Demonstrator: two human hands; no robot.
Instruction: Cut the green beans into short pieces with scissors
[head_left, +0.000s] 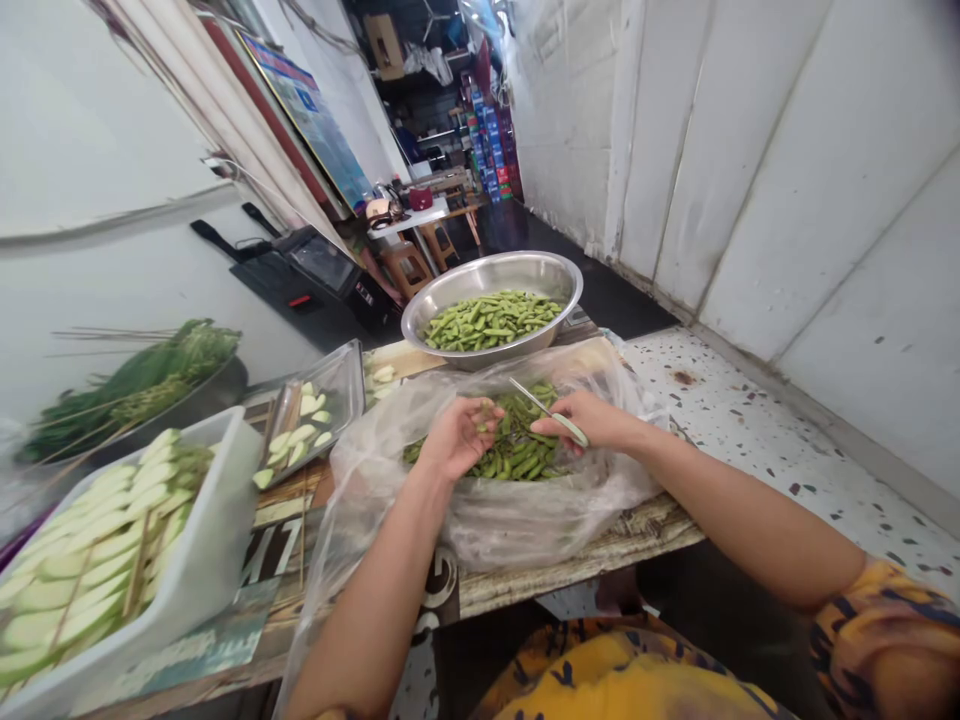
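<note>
My left hand (pixel 454 437) is closed in a pinch on a green pod, just above a heap of green pods (pixel 517 452) lying in a clear plastic bag (pixel 487 520) on the wooden table (pixel 600 548). My right hand (pixel 585 418) grips a pair of scissors (pixel 551 413) with a pale green handle, the blades pointing left toward my left hand. Beyond the bag stands a round metal bowl (pixel 559 272) with many cut green pods (pixel 491 320) in it.
At the left, a white tub (pixel 217 540) holds skewered pale green slices. A metal tray (pixel 341 375) with several slices lies behind it, and a dark pan of leafy greens (pixel 142 380) farther left. A speckled floor and white wall run along the right; stools and shelves stand far back.
</note>
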